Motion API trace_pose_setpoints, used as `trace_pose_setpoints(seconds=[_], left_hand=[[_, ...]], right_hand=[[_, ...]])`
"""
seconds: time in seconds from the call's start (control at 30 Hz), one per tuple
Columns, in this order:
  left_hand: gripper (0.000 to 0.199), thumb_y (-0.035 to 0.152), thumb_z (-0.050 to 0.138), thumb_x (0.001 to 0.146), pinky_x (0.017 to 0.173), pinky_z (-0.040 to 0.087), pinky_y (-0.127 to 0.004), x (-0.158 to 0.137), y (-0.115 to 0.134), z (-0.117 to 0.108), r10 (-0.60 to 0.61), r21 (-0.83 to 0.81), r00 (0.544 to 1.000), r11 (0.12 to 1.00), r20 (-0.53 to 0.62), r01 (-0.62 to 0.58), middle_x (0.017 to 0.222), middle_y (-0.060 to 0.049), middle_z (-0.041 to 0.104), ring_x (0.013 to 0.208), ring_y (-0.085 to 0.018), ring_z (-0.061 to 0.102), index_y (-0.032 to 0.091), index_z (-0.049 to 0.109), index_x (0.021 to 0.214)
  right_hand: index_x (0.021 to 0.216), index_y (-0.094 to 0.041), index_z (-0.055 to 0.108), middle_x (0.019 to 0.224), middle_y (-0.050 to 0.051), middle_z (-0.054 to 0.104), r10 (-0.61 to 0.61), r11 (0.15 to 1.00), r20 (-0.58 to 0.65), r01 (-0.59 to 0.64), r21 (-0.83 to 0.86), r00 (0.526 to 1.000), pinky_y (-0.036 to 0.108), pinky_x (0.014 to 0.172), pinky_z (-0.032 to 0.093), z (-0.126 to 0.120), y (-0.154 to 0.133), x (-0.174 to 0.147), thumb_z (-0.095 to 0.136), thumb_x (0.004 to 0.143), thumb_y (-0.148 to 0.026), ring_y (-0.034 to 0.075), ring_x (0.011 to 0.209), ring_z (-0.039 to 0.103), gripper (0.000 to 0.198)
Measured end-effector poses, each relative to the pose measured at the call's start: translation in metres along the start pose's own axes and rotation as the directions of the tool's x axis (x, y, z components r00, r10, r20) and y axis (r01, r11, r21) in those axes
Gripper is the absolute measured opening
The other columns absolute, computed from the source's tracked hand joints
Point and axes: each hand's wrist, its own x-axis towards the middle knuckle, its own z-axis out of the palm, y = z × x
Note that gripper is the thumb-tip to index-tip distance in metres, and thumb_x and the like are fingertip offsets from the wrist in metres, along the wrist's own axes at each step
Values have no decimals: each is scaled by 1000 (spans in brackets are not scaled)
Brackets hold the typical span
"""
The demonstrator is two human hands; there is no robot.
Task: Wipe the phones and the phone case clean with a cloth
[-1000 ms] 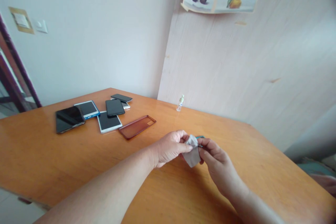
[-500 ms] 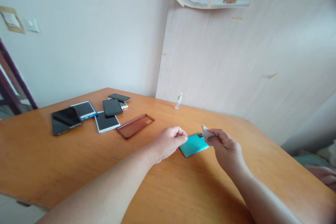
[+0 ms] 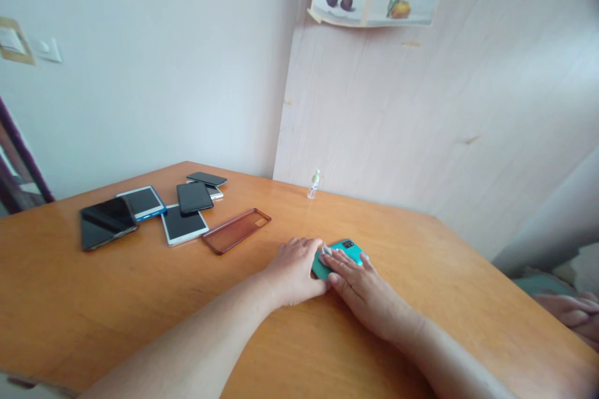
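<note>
A teal smartphone point(image 3: 322, 270) lies on the wooden table with its back and dark camera block upward. My left hand point(image 3: 297, 271) grips the phone's left end between thumb and fingers. Across the phone lies my right hand point(image 3: 362, 287), its fingers extended and pressing a small crumpled white tissue point(image 3: 326, 252) onto the back cover. Much of the tissue is hidden under those fingers. To the left of my hands, a reddish see-through phone case point(image 3: 238, 230) rests on the table.
Farther left are a black tablet-like device point(image 3: 108, 223), a blue-edged one point(image 3: 144, 202), a white-framed one point(image 3: 183, 225) and dark phones point(image 3: 194, 197), some overlapping. A small clear pump bottle point(image 3: 313, 186) stands near the back edge of the table point(image 3: 159, 318).
My right hand has come down and left, from holding the tissue above the phone to pressing it on the back. My left hand has opened from a pinch and closed around the phone's end.
</note>
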Motion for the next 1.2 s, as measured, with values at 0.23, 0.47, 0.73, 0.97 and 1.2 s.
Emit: trace_pose_setpoints(seconds=[0.23,0.47,0.73,0.97,1.2], left_hand=[[66,58,72,63,91,41,-43,1,-7,1,-33,107,999,994,-12,34,112,-12,59,108,-33,51,20,56,115],[61,69,69,61,85,41,-38,0,-9,-3,-38,114,999,993,3,37,102,-8,57,102,-31,52,25,61,102],[55,69,64,65,83,40,-40,0,-5,-6,-110,109,994,988,-24,112,103,-10,58,103,-33,52,23,61,96],[52,66,65,63,84,40,-43,-2,-1,-9,-149,173,988,973,-28,152,104,-13,58,105,-36,52,21,58,87],[49,62,62,66,87,40,-44,-2,2,-9,-167,182,986,969,-13,167,104,-14,58,105,-35,53,19,58,90]], right_hand=[[133,-21,57,141,13,52,206,978,-196,-205,23,959,57,112,25,-1,33,5,37,98,-38,29,133,45,44],[103,-23,67,88,3,72,195,880,-317,-23,474,928,29,69,51,-4,-1,6,50,90,-31,18,76,66,23],[82,-20,65,67,0,64,455,804,-276,-256,537,847,27,56,45,-1,49,16,56,82,-35,16,60,58,18],[105,-22,71,109,9,68,117,987,-387,-65,145,915,37,92,48,1,43,16,46,87,-22,22,101,63,31],[134,-27,55,132,6,60,-202,974,-157,215,69,967,40,103,42,-5,-13,8,44,95,-24,22,119,55,41]])
